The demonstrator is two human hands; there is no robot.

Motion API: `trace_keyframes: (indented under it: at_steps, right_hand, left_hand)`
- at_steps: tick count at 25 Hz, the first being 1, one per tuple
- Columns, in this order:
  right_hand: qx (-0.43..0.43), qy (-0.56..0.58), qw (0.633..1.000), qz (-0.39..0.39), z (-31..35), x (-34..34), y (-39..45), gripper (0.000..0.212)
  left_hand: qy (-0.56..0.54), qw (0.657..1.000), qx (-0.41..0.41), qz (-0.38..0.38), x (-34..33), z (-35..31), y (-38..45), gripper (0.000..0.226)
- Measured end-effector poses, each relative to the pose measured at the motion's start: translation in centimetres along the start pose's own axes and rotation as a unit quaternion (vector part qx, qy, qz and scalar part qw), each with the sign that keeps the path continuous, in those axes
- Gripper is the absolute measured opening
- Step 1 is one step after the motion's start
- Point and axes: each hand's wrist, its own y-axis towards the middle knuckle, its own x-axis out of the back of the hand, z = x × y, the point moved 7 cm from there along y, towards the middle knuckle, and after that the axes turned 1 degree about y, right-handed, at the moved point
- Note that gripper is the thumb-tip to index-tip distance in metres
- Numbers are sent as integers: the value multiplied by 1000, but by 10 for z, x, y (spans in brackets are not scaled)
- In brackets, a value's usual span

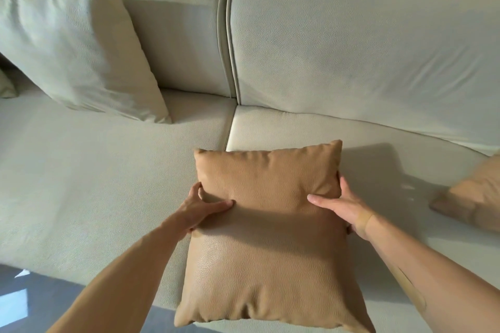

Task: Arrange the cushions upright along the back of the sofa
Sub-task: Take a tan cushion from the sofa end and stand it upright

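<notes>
A tan leather cushion (267, 246) is held in front of me over the sofa seat's front edge. My left hand (201, 209) grips its left side, thumb on top. My right hand (343, 205) grips its right side the same way. A large cream cushion (70, 43) leans upright against the sofa back (351, 35) at the left. A second tan cushion (473, 200) lies on the seat at the far right, partly cut off by the frame.
The cream sofa seat (94, 170) spreads out below the backrest. A seam between the two back sections (227, 35) runs down the middle. Grey floor (32, 303) shows at the lower left. A bit of another pale cushion (6, 86) peeks in at the left edge.
</notes>
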Motion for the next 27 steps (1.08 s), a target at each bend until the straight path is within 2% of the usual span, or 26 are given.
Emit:
trace_keyframes:
  at_steps: [5, 9, 14, 17, 20, 23, 27]
  right_hand:
    - [23, -3, 1000, -13, 21, 7, -25, 122]
    - [93, 25, 992, -82, 63, 39, -44, 128]
    - [177, 28, 969, -170, 122, 94, -59, 129]
    - [204, 33, 957, -206, 151, 124, -61, 129]
    - [209, 26, 958, -193, 161, 139, -56, 128]
    - [212, 17, 964, -158, 160, 132, -48, 127]
    - [220, 36, 962, -155, 164, 131, -38, 129]
  left_hand:
    - [-10, 998, -42, -39, 4, -31, -20, 137]
    - [-6, 986, -150, -75, 14, -100, -36, 144]
    - [17, 954, -274, -118, 19, -188, -55, 151]
    - [21, 938, -319, -134, 18, -237, -57, 152]
    - [57, 931, -331, -144, 15, -270, -49, 149]
    - [71, 936, -317, -137, 17, -269, -38, 145]
    - [76, 934, -330, -114, 23, -268, -34, 139]
